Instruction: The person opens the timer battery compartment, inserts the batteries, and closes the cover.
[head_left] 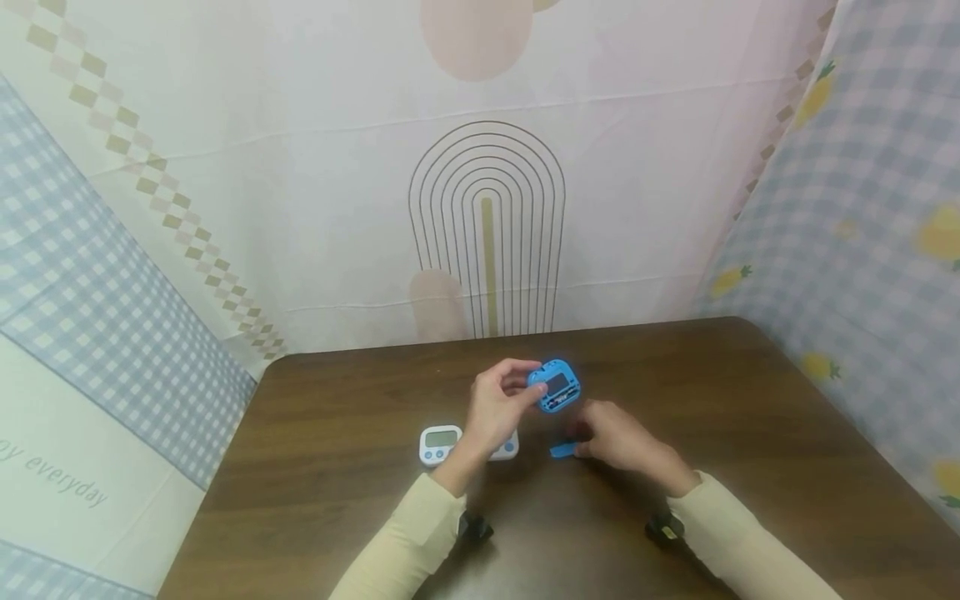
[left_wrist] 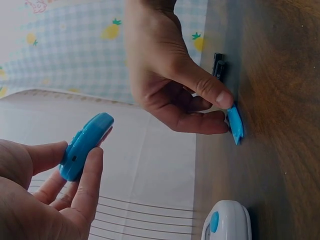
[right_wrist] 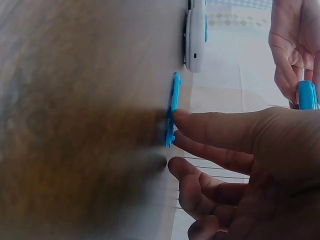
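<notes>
My left hand (head_left: 493, 410) holds a blue digital timer (head_left: 551, 386) up above the table, thumb on one face and fingers on the other. Its back faces me with the battery compartment uncovered. Low at the tabletop, my right hand (head_left: 617, 435) pinches one end of a thin blue battery cover (head_left: 562, 450) between thumb and forefinger. The right wrist view shows this cover (right_wrist: 173, 107) edge-on at the table surface, the other fingers loosely bent beside it. Behind the right hand, the left wrist view shows two small black batteries (left_wrist: 218, 66) on the table.
A white timer (head_left: 440, 443) with blue buttons lies on the brown wooden table (head_left: 337, 517). Another white timer (head_left: 508, 448) next to it is partly hidden by my left arm. A patterned cloth (head_left: 345, 208) hangs behind the table, with checked cloths at both sides.
</notes>
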